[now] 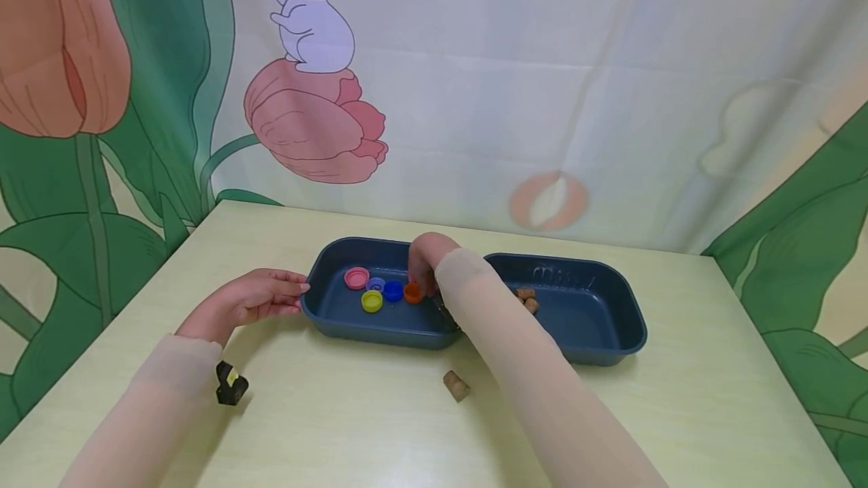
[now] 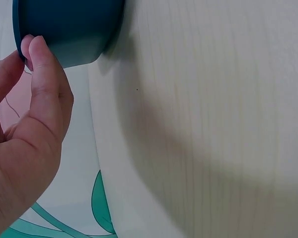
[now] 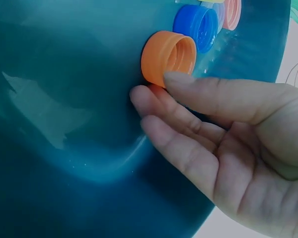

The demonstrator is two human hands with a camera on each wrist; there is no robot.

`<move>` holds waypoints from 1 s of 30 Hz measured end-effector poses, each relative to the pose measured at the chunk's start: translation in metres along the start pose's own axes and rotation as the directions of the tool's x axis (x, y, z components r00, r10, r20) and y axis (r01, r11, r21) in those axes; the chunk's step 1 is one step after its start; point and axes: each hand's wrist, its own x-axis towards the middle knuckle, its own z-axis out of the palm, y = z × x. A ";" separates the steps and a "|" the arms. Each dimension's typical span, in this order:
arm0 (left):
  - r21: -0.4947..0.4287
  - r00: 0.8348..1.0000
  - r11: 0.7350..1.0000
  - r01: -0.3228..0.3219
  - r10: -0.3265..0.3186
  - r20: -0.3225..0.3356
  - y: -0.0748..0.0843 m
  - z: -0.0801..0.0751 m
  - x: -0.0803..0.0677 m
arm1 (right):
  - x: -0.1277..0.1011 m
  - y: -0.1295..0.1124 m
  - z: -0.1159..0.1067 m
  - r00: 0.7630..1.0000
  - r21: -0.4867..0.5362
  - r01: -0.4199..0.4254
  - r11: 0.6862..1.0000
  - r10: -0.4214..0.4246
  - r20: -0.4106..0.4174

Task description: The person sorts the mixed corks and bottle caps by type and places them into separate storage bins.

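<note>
No words, brands or numbers can be read in any view. The right-hand blue tray (image 1: pixel 566 307) bears a faint raised marking on its inner far wall, too small and blurred to make out. The bottle caps in the left-hand blue tray (image 1: pixel 339 311), among them the orange cap (image 3: pixel 169 57), show plain surfaces with no lettering, and the printed backdrop (image 1: pixel 542 81) behind the counter's far edge carries only drawings of a rabbit, tulips and leaves, no writing.
</note>
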 end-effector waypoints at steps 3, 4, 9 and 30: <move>-0.002 1.000 1.000 -0.001 0.001 0.002 0.000 0.000 0.000 | -0.001 0.002 -0.001 1.000 -0.030 0.021 0.999 -0.021 0.005; -0.003 1.000 1.000 -0.001 0.001 0.002 0.000 0.000 0.000 | -0.001 0.003 -0.001 0.999 -0.048 0.031 0.998 -0.031 0.008; -0.006 1.000 1.000 -0.003 0.003 0.001 -0.001 0.000 0.001 | -0.007 0.009 -0.002 0.995 -0.105 0.098 0.990 -0.099 -0.003; 0.003 0.999 1.000 0.026 -0.026 -0.026 0.004 0.006 -0.003 | -0.062 0.043 -0.012 0.942 0.058 0.312 0.948 -0.300 -0.153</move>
